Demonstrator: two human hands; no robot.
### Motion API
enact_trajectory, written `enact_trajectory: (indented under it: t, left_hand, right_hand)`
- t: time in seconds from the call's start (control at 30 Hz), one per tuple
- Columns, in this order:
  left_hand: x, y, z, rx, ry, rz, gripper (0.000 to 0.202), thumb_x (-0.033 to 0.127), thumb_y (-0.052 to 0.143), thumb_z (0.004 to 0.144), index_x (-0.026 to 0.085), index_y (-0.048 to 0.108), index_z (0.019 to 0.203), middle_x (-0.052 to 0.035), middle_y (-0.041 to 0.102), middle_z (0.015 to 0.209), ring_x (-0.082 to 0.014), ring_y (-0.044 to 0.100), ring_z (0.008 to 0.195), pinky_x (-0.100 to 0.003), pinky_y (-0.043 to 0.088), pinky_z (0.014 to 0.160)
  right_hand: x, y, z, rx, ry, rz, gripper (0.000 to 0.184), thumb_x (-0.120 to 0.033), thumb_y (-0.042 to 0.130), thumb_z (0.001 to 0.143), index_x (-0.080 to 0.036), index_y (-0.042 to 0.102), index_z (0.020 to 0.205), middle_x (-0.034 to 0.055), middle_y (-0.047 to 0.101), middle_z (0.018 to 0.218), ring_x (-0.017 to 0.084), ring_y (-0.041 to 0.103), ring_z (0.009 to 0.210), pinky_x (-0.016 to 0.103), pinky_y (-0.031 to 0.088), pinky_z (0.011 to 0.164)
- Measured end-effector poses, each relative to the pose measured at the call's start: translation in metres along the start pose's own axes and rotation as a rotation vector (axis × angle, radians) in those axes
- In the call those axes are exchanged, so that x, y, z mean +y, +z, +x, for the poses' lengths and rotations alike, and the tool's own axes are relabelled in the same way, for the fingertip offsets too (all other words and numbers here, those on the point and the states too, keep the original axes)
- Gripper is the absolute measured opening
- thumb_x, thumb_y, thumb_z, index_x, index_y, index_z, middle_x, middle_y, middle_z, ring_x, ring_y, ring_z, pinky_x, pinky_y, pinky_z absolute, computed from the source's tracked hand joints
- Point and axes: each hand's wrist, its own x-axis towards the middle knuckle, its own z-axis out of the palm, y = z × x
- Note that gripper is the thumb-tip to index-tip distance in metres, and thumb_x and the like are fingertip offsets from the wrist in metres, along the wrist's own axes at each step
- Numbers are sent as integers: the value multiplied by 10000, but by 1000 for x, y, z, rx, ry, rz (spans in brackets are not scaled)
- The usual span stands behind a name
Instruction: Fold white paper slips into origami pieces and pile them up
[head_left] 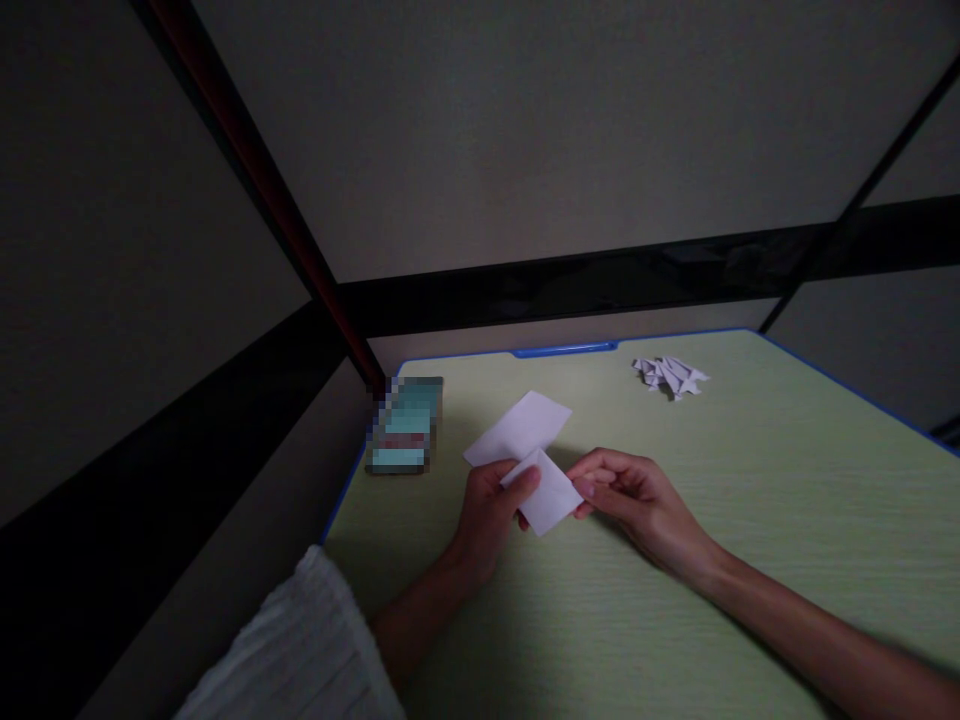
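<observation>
Between my two hands is a small folded square of white paper (551, 500), turned so that its corners point up, down and sideways. My left hand (487, 510) grips its left side, thumb on top and fingers underneath. At the right corner, my right hand (622, 495) pinches the paper between thumb and fingertips. Behind the folded paper, a flat white sheet of paper (525, 425) lies on the table, its near part hidden by the folded paper and my left hand.
Several folded white paper figures (671, 376) lie bunched at the back right of the pale green table (750, 500). A phone (405, 425), blurred out, lies at the left edge. A blue handle (566, 350) sits on the back rim, near the wall. White cloth (300, 650) shows at lower left.
</observation>
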Motion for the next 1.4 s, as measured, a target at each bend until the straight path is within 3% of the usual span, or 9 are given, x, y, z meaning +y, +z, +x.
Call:
enact_trajectory:
  t: [0.3, 0.5, 0.73, 1.1, 1.4]
  left_hand:
    - [2, 1, -1, -19, -15, 60, 278, 358, 575, 593, 113, 504, 484, 36, 412, 395, -53, 352, 360, -177, 253, 347]
    - [2, -1, -2, -111, 1, 221, 292, 370, 551, 590, 131, 473, 441, 46, 380, 367, -59, 337, 352, -183, 233, 348]
    - [0, 1, -3, -152, -6, 293, 287, 359, 535, 602, 138, 459, 435, 50, 369, 363, -61, 330, 357, -182, 228, 354]
    - [-2, -1, -4, -210, 70, 360, 212, 296, 477, 691, 135, 486, 553, 38, 417, 443, -67, 372, 398, -179, 278, 385]
    - [-3, 0, -3, -216, 51, 407, 217, 305, 480, 658, 131, 482, 528, 39, 424, 437, -75, 388, 407, -186, 282, 398]
  right_hand:
    - [-8, 0, 0, -59, -51, -26, 162, -203, 609, 666, -175, 594, 825, 5, 605, 648, 103, 557, 608, 228, 431, 576]
    - [-10, -8, 3, -204, -125, -206, 76, -176, 604, 665, -174, 666, 709, 45, 596, 813, 123, 564, 712, 239, 449, 609]
    - [-9, -14, 6, -266, -102, -278, 70, -169, 629, 643, -194, 682, 683, 34, 596, 808, 107, 558, 665, 226, 455, 580]
    - [-5, -9, 9, -97, -144, -227, 49, -172, 608, 662, -160, 645, 632, 21, 574, 730, 101, 527, 650, 230, 415, 589]
    - [-3, -2, 8, -14, -16, -227, 146, -248, 598, 666, -121, 578, 597, -21, 519, 550, 72, 447, 508, 205, 346, 484]
